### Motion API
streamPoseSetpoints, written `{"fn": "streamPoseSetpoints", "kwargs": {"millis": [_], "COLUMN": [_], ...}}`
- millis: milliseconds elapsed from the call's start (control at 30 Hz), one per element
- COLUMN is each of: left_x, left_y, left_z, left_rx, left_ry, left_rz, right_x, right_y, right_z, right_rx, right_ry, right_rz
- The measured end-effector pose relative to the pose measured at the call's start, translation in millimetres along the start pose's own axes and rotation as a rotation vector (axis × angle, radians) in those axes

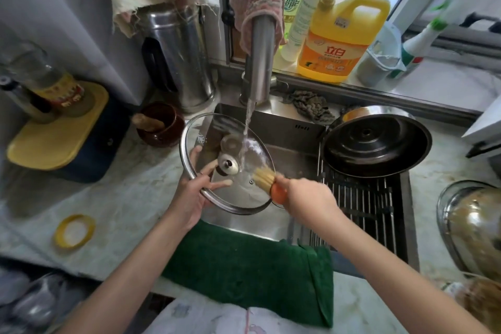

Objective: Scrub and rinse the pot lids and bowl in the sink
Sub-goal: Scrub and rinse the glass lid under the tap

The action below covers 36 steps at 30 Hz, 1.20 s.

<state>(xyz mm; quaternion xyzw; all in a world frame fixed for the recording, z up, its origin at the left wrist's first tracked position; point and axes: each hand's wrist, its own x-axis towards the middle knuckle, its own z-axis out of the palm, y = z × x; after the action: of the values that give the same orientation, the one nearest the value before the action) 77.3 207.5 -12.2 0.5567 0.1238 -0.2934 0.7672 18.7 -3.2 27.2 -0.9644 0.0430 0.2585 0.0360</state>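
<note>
A dark green towel (249, 260) drapes over the counter's near edge in front of the steel sink (292, 149). Just beyond it, my left hand (189, 195) grips the round glass pot lid with a steel rim (244, 190) by its near-left rim, the fingers showing through the glass underneath. The lid hangs tilted over the left part of the sink, clear of the basin floor. My right hand (306, 198) is closed round the orange handle of a pale-bristled scrubbing brush (271, 184), and the bristles press on the glass near the right rim, just beside the metal knob.

The stream of water (248, 127) from the steel faucet (259, 62) lands on the glass close to the knob. I judge this to be the scrubbing of the first lid. To do it well I would keep the tilt so that the water runs off into the basin, work the brush in circles from knob to rim, and turn the lid in the left hand to reach the whole ring. Wet glass is slippery, so the rim grip must stay firm.

Farther right, a dark round metal lid (375, 141) lies on the black wire rack (360, 198) across the sink. A soiled glass lid (471, 228) waits at the counter's right edge.
</note>
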Motion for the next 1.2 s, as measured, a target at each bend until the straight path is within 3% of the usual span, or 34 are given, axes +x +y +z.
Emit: {"fn": "streamPoseSetpoints", "kwargs": {"millis": [167,267,367,500,633,733,833,933,1033,1133,1200], "left_x": [-2.1,-4.8,-6.3,-6.8,-7.6,-8.5,-10.8,-13.9,-16.5,-12.3,-10.4], "left_y": [-0.2,3.2,7.8,8.0,12.6,17.0,12.0,3.7,-0.8,-3.9,-3.4], "left_z": [3.2,8.9,12.1,10.3,7.9,-0.1,-4.8,3.6,18.7,18.6,17.1], "left_rx": [0.082,0.050,0.052,0.114,0.159,0.113,0.024,0.062,0.103,-0.004,-0.002], "left_ry": [0.019,-0.018,-0.057,-0.076,-0.094,-0.108,-0.173,-0.228,-0.274,-0.204,-0.244], "left_rz": [0.015,0.000,0.001,0.012,0.037,0.013,-0.020,-0.037,-0.051,-0.065,-0.059], "right_x": [-28.9,-19.9,7.6,45.9,31.6,5.3,0.0,16.7,16.4,-11.1,-18.6], "right_y": [-16.9,-23.7,-22.5,-11.4,-29.2,-12.0,17.3,8.7,-15.0,-5.4,19.7], "right_z": [-16.3,-19.3,-12.9,-7.5,-0.9,4.2,6.5,-1.1,-12.9,-19.2,-23.1], "right_rx": [0.269,0.304,0.157,0.210,0.313,0.211,0.058,0.168,0.347,0.207,0.051], "right_ry": [-0.146,-0.085,-0.006,0.068,0.197,0.153,0.153,0.267,0.284,0.130,0.074], "right_rz": [-0.126,-0.132,0.021,0.230,-0.064,-0.234,-0.105,0.041,-0.116,-0.323,-0.268]}}
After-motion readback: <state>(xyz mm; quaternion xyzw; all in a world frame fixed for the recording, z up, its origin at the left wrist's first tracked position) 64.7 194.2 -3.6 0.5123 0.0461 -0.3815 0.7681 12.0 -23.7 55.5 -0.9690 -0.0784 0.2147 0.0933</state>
